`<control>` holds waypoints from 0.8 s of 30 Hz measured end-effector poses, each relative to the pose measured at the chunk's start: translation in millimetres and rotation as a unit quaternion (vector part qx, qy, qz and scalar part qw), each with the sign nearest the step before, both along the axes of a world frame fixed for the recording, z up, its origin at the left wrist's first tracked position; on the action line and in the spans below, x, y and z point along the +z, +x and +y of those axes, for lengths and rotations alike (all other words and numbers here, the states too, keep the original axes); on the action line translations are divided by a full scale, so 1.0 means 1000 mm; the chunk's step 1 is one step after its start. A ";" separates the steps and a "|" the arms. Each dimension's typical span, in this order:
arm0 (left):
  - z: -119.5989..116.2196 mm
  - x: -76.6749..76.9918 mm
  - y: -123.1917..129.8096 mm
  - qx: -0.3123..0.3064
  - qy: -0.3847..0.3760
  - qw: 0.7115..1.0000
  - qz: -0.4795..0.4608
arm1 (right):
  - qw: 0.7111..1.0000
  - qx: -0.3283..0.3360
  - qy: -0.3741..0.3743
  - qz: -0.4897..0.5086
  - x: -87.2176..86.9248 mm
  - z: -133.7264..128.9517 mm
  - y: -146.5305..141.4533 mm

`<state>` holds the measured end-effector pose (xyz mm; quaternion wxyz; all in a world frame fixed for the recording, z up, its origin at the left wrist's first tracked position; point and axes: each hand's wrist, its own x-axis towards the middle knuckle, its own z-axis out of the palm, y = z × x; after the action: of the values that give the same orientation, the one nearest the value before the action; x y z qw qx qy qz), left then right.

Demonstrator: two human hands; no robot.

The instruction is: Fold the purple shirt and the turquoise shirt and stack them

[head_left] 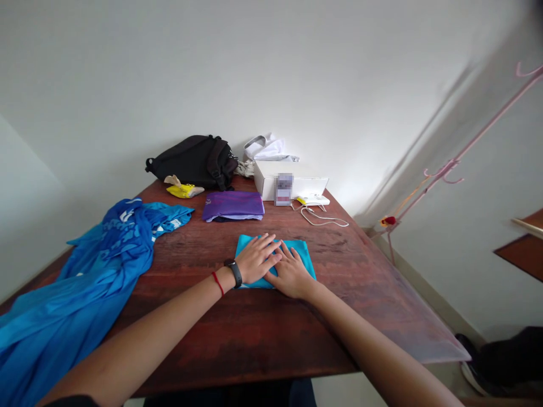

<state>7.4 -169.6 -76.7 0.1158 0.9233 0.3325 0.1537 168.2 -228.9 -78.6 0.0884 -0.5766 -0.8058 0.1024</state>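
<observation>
A turquoise folded cloth [303, 254] lies flat on the wooden table, near its middle. On its left part rests my left hand [257, 260], palm down with fingers stretched out. My right hand [292, 274] presses flat on the cloth's right part, fingers spread. The fingertips of the two hands meet close together over the cloth. Beyond them sits a folded purple garment [233, 204], with darker and lilac layers showing underneath. To the left a loose blue patterned garment [114, 260] is spread unfolded, hanging toward the table's near left side.
At the back stand a black backpack [190, 161] and a white box [265, 183] with a phone-like object [284, 189] against it. A yellow packet [182, 190], a white cable [324, 217] and white cloth [267, 148] lie around them. A pink stand [449, 164] rises at right.
</observation>
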 end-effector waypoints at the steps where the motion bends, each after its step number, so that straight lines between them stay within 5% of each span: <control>1: 0.000 0.001 0.000 0.003 0.000 1.000 0.006 | 1.000 0.000 0.004 0.002 0.000 0.000 0.000; 10: 0.006 -0.001 -0.004 0.079 0.025 0.995 0.051 | 1.000 -0.012 0.002 0.027 0.002 0.001 0.004; 17: 0.011 -0.005 -0.006 0.082 0.045 0.992 0.089 | 0.993 -0.117 0.027 0.022 -0.007 0.011 0.023; 24: 0.008 -0.006 -0.004 0.097 0.048 0.989 0.096 | 0.991 -0.129 0.038 0.010 -0.013 0.016 0.029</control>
<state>3.2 -161.3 -82.2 0.0232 0.9015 0.4225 0.0912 197.2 -213.3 -91.3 0.1311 -0.6708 -0.7271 0.0651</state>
